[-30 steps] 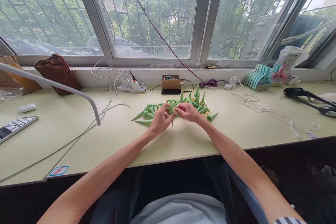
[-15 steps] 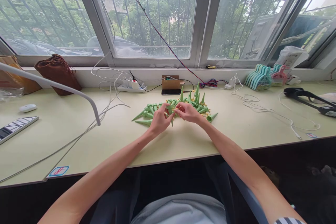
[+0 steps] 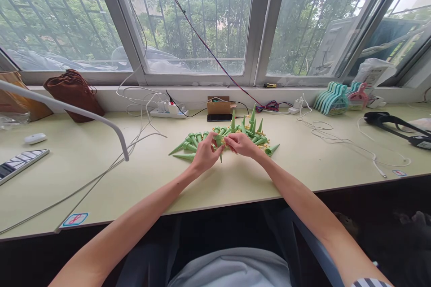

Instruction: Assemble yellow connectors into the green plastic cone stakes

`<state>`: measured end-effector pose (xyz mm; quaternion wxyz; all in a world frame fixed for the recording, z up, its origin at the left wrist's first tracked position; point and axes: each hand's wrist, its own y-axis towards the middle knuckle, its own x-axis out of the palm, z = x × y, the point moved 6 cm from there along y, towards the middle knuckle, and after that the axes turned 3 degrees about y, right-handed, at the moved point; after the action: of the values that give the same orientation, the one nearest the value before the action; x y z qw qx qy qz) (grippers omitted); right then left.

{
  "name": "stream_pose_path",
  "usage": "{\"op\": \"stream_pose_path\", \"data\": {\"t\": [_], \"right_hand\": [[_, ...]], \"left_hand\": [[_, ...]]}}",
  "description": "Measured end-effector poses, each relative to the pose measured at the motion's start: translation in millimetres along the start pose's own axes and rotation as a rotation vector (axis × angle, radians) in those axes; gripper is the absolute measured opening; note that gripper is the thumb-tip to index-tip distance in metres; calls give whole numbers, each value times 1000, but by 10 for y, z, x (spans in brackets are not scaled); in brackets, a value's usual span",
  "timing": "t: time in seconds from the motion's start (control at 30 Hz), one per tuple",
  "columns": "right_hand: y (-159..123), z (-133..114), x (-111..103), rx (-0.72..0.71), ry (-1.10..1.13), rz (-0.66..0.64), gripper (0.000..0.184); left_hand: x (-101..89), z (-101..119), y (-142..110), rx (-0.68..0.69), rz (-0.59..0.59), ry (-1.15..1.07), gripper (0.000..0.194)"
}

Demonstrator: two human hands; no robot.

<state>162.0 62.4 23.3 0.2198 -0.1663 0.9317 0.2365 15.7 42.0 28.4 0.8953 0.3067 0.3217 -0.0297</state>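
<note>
Near the middle of the desk my left hand (image 3: 207,151) is closed around a green plastic watering spike (image 3: 218,141), its tip pointing down. My right hand (image 3: 240,143) meets it from the right, thumb and fingers pinched on a small yellow valve (image 3: 223,141) at the spike's side. Fingers cover most of the valve, so how far it sits in the spike cannot be seen. Behind both hands spreads a pile of similar green spikes (image 3: 190,147), several with yellow valves. A single spike (image 3: 272,150) lies at the right edge of the pile.
A phone (image 3: 219,118) leans by a small cardboard box (image 3: 218,106) behind the pile. White cables (image 3: 336,136) run over the desk (image 3: 303,166) on the right. At left are a power strip (image 3: 168,111), a white mouse (image 3: 35,138) and a grey curved arm (image 3: 114,128).
My right fingers have shifted very slightly at the yellow valve. My left hand and the spike stay in nearly the same place.
</note>
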Motion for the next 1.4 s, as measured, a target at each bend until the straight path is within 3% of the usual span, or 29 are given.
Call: {"op": "stream_pose_path", "data": {"t": [0.3, 0.73, 1.1, 1.4], "right_hand": [[-18, 17, -1, 26, 65, 1, 30], [-8, 4, 1, 6, 5, -3, 44], [-21, 9, 5, 19, 43, -7, 31], [-7, -3, 8, 8, 6, -12, 45]], "left_hand": [[-14, 14, -3, -16, 2, -14, 28], [-1, 13, -5, -2, -7, -6, 28], [1, 7, -2, -4, -3, -6, 27], [10, -4, -3, 0, -9, 0, 29]]}}
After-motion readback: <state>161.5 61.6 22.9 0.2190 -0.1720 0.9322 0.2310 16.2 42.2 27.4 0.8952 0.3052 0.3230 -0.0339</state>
